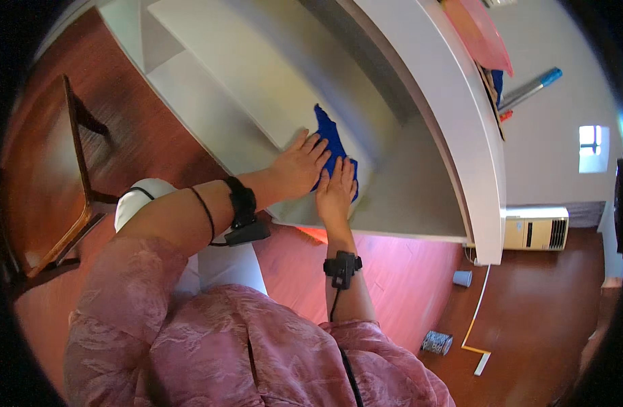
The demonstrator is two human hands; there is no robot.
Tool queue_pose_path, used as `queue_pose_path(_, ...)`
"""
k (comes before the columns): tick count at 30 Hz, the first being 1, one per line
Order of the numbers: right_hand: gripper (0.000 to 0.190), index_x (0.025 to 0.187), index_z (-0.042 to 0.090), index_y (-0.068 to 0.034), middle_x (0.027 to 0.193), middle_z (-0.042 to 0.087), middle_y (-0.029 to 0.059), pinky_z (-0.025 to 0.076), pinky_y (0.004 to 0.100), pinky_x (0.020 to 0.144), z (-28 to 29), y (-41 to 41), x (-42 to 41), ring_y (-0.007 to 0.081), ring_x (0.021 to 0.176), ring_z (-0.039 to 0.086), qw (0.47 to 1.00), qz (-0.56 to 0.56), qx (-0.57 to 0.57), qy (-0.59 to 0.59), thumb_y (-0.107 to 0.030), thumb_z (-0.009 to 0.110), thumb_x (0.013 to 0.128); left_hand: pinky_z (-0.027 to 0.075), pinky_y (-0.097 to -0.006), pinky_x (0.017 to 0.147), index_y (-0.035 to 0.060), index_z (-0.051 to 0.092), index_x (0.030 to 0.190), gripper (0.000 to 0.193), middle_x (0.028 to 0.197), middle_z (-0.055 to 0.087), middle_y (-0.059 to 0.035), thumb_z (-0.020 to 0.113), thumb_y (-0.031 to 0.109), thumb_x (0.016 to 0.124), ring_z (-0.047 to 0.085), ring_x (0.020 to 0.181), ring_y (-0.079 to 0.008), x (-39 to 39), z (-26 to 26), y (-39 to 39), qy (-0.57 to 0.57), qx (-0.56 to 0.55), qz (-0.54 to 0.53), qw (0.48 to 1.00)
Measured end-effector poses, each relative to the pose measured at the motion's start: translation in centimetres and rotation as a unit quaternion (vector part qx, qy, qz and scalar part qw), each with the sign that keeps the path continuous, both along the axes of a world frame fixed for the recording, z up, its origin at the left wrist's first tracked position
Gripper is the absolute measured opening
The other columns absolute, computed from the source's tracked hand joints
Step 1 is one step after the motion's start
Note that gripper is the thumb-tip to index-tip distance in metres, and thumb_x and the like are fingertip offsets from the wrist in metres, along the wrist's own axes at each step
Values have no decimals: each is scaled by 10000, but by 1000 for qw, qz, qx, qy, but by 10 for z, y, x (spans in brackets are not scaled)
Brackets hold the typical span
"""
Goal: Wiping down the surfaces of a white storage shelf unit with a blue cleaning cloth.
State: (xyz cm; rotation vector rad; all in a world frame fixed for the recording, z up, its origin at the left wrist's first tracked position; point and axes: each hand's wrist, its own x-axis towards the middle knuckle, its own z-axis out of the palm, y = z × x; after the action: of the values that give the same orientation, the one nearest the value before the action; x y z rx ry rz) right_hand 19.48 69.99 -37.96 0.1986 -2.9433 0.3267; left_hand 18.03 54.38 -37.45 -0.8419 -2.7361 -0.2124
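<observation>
A blue cloth lies bunched on the light-coloured surface of a white desk or cabinet, near its inner corner. My left hand rests flat across the cloth's left side, fingers spread. Just to its right, my right hand is laid on the lower part of the cloth, its fingers slightly apart and pointing away from me. The two hands are close together, and neither has its fingers curled round the cloth. Parts of the cloth under the palms and fingers are hidden. Each wrist wears a black strapped device with a cable.
A raised white panel curves round the far and right sides of the surface. Beyond it are a pink object and a blue-capped tube. A wooden chair stands left. Two small bins, one blue, one patterned, are on the floor at right.
</observation>
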Motion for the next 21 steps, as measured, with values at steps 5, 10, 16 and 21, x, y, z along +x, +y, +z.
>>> queue_pose_path(5,629,1474,356,6,1565,285,214,152,568,1159,8,-42,-81,382,1466,210,999,-7,-30,-34,-402,395,998,131,-607,1161,48,479,1423,514,1528,397,-136,417,287,972,334,1425,-314,-55,-7,-28,-15,-17,93,995)
queue_pose_path(10,630,1478,362,-16,1568,298,187,146,558,1166,11,-108,-137,362,1466,223,994,98,-25,-41,-410,409,988,142,-615,1152,37,408,1464,535,1533,381,-146,394,282,988,344,1415,-321,-78,4,-85,-28,-70,231,970)
queue_pose_path(16,551,1467,364,-12,1553,311,204,174,546,1159,1,-96,-93,376,1458,237,979,204,-23,2,-298,431,1001,177,-595,1144,-14,508,1375,529,1431,475,-218,427,308,963,367,1377,-402,-35,34,-70,-87,-148,214,962)
queue_pose_path(21,567,1468,359,-3,1557,288,220,187,555,1146,-3,-30,-29,390,1455,233,994,106,-9,2,-318,430,1002,176,-563,1157,-13,541,1350,557,1412,492,-234,480,317,905,382,1364,-406,-6,8,-36,-78,-81,92,989)
